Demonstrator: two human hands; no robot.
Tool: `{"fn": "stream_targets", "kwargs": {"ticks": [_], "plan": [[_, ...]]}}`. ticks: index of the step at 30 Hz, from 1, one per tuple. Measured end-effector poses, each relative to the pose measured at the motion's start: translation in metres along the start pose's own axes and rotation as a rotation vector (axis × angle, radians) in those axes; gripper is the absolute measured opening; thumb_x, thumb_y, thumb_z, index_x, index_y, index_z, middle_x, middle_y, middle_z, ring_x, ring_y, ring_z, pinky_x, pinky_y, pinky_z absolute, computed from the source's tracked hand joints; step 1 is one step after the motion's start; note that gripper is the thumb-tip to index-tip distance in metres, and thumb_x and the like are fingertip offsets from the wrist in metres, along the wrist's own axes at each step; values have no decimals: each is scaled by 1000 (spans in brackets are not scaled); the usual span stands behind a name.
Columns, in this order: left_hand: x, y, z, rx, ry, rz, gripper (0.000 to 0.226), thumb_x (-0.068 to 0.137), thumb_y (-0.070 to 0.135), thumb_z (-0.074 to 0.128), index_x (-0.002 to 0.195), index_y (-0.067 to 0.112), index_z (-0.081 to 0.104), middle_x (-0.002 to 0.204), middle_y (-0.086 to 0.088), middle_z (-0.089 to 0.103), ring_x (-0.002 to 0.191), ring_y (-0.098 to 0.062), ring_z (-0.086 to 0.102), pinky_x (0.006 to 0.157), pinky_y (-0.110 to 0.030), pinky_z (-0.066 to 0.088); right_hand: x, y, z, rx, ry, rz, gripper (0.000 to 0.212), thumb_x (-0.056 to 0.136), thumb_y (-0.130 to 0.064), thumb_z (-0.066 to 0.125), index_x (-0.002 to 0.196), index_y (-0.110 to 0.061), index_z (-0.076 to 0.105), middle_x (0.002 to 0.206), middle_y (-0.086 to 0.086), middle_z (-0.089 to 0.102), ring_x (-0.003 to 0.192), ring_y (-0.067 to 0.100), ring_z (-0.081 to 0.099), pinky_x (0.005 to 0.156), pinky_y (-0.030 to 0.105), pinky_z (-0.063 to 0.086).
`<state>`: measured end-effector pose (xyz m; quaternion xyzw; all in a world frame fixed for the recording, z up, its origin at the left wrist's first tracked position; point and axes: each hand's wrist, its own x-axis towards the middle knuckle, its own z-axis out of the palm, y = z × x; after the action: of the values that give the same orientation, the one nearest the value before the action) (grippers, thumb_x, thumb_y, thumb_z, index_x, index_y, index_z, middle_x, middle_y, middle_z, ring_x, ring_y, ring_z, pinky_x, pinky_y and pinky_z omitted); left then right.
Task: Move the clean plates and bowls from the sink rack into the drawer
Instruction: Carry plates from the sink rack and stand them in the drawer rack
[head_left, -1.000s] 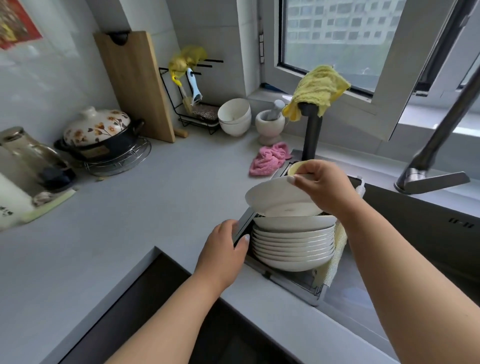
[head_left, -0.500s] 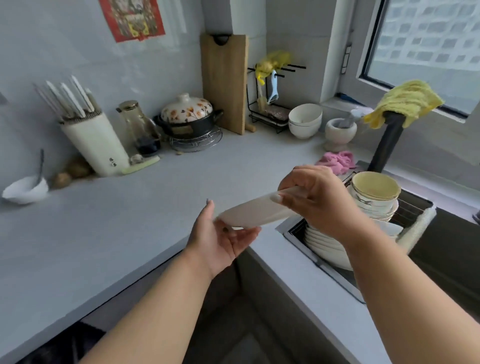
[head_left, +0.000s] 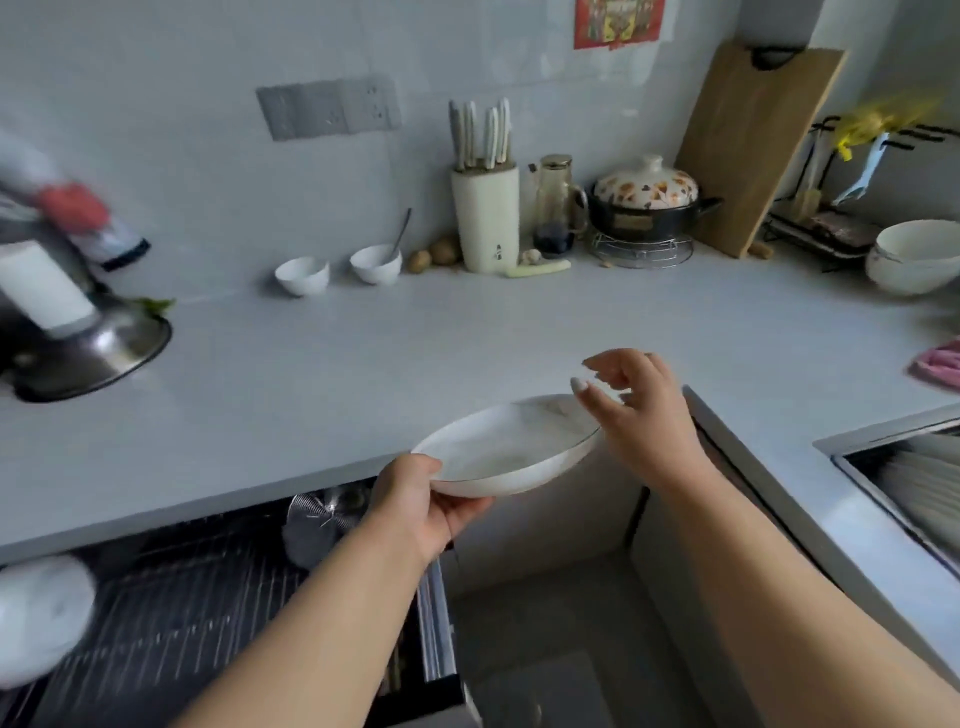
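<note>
A shallow white plate (head_left: 511, 449) hovers level in front of the counter edge. My left hand (head_left: 423, 501) grips its near-left rim, thumb on top and fingers underneath. Just off the plate's far-right rim, my right hand (head_left: 631, 402) hangs with loosely curled fingers, holding nothing. Below on the left the drawer (head_left: 197, 608) stands pulled out, showing a dark wire rack; a blurred white dish (head_left: 36, 621) lies at its left end. Only a corner of the sink rack (head_left: 914, 467) shows at the right edge.
On the grey counter (head_left: 363, 358) stand two small white bowls (head_left: 337, 270), a knife block (head_left: 485, 223), a glass jar, a flowered pot (head_left: 647, 200), a wooden board, a white bowl stack (head_left: 914, 257) and a steel basin (head_left: 98, 348). A pink cloth (head_left: 943, 366) lies far right.
The view swung left from the sink to the drawer. The plate passed from my right hand to my left; my right hand let go of it.
</note>
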<state>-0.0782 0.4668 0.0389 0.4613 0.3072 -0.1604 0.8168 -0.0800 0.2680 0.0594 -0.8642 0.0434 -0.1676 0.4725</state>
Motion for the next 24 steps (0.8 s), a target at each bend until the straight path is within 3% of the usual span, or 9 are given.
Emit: {"fn": "stream_targets", "kwargs": {"ticks": [2, 4, 7, 10, 15, 19, 24], "plan": [[-6, 14, -43, -18, 56, 38, 21, 99, 9, 38, 117, 7, 49, 90, -16, 60, 77, -31, 60, 46, -42, 56, -6, -8, 44, 53, -55, 179, 33, 87, -37, 63, 116, -20, 57, 109, 4, 56, 101, 17, 56, 87, 32, 46], [-11, 28, -88, -48, 107, 59, 21, 101, 15, 39, 118, 8, 48, 92, -17, 59, 77, -31, 60, 41, -38, 56, -17, -25, 85, 150, -168, 374, 36, 89, -38, 59, 116, -15, 56, 100, 7, 60, 90, 25, 61, 88, 41, 49], [-17, 48, -151, -88, 180, 74, 23, 102, 20, 40, 118, 6, 47, 95, -18, 59, 78, -32, 61, 40, -36, 55, -38, -60, 139, 453, -406, 620, 21, 95, -23, 49, 100, -5, 59, 78, 12, 57, 67, 26, 59, 74, 39, 52], [-21, 63, -203, -130, 247, 91, 27, 101, 25, 41, 118, 5, 47, 93, -19, 59, 76, -32, 60, 38, -32, 53, -58, -92, 183, 653, -525, 784, 20, 95, -22, 49, 94, -4, 56, 82, 23, 60, 67, 34, 62, 62, 38, 54], [-19, 73, -271, -207, 374, 86, 32, 101, 29, 42, 117, 2, 50, 93, -22, 59, 73, -34, 61, 37, -29, 51, -72, -120, 252, 761, -687, 938, 25, 92, -19, 51, 108, 0, 55, 98, 25, 58, 76, 37, 63, 62, 42, 55], [-12, 85, -314, -235, 443, 55, 34, 102, 30, 42, 114, -1, 51, 95, -25, 61, 74, -36, 62, 37, -29, 52, -75, -136, 301, 707, -788, 965, 16, 94, -14, 48, 101, -1, 54, 89, 23, 57, 76, 37, 60, 66, 46, 55], [3, 97, -363, -264, 557, 38, 30, 101, 25, 44, 117, 0, 53, 101, -24, 64, 81, -34, 64, 40, -31, 54, -74, -148, 362, 587, -888, 946, 17, 95, -13, 45, 107, -2, 51, 93, 27, 58, 79, 39, 61, 54, 41, 58]]}}
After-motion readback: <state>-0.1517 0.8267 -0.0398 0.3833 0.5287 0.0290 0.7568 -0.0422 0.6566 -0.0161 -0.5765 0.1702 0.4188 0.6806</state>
